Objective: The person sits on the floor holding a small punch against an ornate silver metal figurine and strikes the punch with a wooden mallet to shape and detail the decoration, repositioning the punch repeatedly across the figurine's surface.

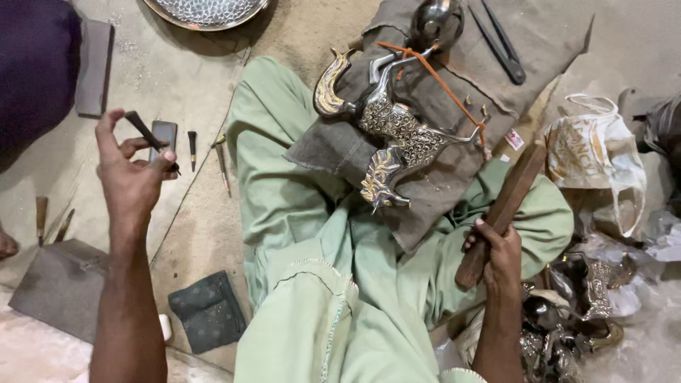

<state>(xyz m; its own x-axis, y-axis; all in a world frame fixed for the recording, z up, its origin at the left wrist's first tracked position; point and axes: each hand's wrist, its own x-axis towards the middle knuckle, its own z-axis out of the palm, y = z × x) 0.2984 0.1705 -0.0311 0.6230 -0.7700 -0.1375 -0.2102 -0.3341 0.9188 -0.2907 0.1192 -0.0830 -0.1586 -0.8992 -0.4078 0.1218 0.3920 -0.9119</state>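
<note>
Left hand (131, 177) is raised off to the side, its fingers (108, 131) pinched narrow around a short dark punch (147, 133); the tool slants, tip pointing down past the thumb. Just beyond those fingers, on the sandy floor (191, 213), I see a small grey block (164, 133) and two more loose punches (192, 149), one dark, one thin and longer (223, 167).

Right hand (496, 255) is low by the knee, fingers wrapped tight on the lower end of a wooden mallet (500, 213); the handle runs up and away from the fingers toward the folded grey cloth (440, 177).

The engraved metal animal figure (397, 135) lies on that cloth across the lap, well apart from the left fingers and near the top end of the mallet, untouched by either hand. An orange cord (433, 74) loops over it (I cannot tell what it ties to). Green trousers (298, 213) under the cloth.

Beyond the right fingers: a white plastic bag (596, 152) and a heap of shiny metal pieces (567, 319). Past the figure, a dark pair of tongs (500, 42) on the cloth; a hammered round tray (206, 10) at the far edge.
</note>
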